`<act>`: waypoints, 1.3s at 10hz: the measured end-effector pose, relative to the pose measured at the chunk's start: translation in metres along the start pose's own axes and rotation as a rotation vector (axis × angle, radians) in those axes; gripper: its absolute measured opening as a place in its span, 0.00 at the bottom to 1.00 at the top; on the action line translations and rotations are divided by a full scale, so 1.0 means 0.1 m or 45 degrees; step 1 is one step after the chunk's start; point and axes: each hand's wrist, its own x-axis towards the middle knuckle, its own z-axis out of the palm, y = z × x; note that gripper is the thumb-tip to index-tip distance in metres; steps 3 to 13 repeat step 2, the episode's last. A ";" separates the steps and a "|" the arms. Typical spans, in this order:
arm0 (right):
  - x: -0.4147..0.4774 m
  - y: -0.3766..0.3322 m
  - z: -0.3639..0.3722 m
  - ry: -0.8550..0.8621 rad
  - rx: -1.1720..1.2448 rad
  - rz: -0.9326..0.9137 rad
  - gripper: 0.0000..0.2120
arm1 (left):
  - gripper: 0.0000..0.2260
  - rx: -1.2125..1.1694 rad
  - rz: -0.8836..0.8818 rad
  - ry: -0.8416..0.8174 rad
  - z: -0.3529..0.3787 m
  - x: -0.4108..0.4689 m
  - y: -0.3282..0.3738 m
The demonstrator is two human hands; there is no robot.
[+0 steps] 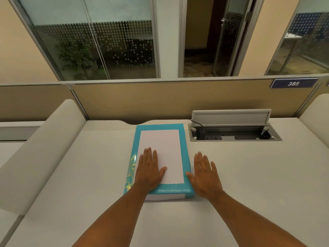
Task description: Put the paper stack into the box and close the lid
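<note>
On the desk (249,175), left hand (149,171) lies flat on the paper stack (163,152); right hand (206,172) rests open beside the box (185,145).

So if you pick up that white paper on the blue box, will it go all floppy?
Probably. The white paper looks thin and flat, so a few sheets would likely droop. It lies smooth on the glossy blue box, so it may slide easily when pushed. The left hand resting flat on it should keep it from slipping.

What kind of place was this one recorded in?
Most likely an open-plan office cubicle: a partition panel behind the desk, a numbered plate "385", and a flip-up power socket box set into the desktop.
</note>
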 end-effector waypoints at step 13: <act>-0.18 0.39 -0.18 0.095 -0.041 0.016 0.47 | 0.45 0.055 0.092 0.063 0.01 -0.15 0.55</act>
